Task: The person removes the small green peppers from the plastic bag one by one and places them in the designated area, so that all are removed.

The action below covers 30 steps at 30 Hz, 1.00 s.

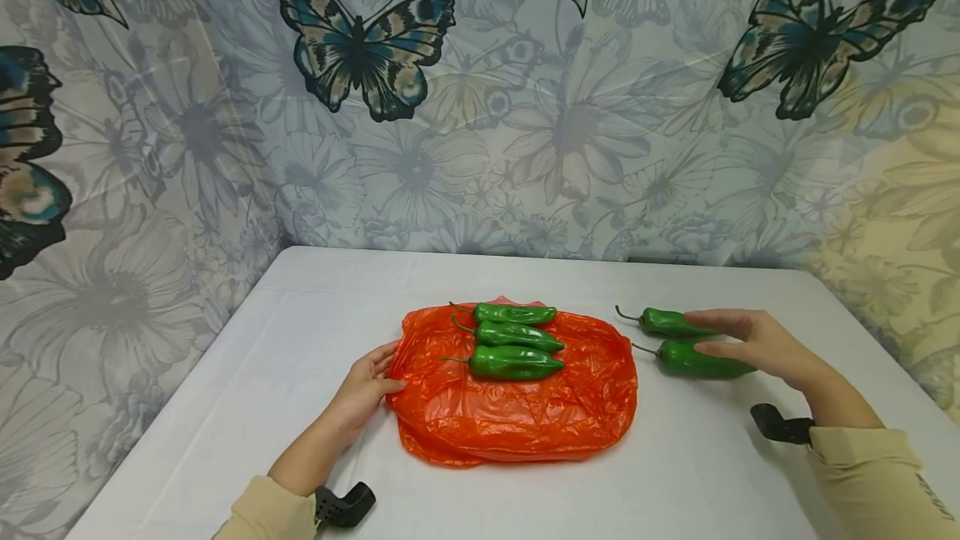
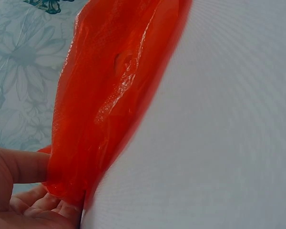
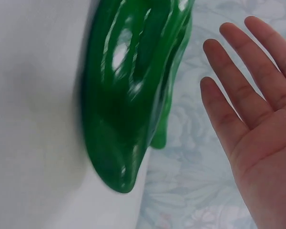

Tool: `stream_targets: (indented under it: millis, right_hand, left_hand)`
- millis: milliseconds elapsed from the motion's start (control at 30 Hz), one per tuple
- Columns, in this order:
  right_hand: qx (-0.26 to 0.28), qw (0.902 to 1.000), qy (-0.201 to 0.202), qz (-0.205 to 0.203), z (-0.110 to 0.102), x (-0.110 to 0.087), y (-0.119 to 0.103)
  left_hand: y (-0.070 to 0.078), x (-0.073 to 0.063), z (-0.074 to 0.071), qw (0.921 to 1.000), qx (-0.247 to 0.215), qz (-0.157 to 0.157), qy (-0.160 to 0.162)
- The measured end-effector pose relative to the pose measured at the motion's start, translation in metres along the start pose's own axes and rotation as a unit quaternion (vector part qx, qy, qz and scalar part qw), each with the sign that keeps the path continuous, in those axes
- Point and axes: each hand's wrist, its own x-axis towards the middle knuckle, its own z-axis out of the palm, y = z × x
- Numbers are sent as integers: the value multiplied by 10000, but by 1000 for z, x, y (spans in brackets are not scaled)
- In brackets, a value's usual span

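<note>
Two green peppers (image 1: 693, 344) lie toward the right edge of a white worktop (image 1: 247, 390), just beside an orange plastic bag (image 1: 517, 402) at the middle, which carries three more peppers (image 1: 513, 337). The right hand (image 1: 753, 344) hovers over the pair, fingers straight, holding nothing. The left hand (image 1: 363, 390) pinches the bag's left edge. The step looks like reaching for a pepper; closing the grip comes next.

My left grip (image 2: 24, 191) pinches edge of orange plastic bag (image 2: 109, 86), thumb on top, fingers under; bag lies on white bench (image 2: 219, 133)
</note>
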Motion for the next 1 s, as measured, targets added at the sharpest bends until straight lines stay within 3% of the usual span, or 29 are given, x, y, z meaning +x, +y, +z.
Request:
stream_targets:
  millis: [533, 1000]
  right_hand:
    - [-6, 9998, 45, -169, 2, 6, -13]
    - [297, 9989, 10, -371, 20, 24, -26]
  left_hand:
    - [1, -1, 0, 10000, -2, -35, 43]
    - [0, 0, 1, 10000, 7, -40, 53]
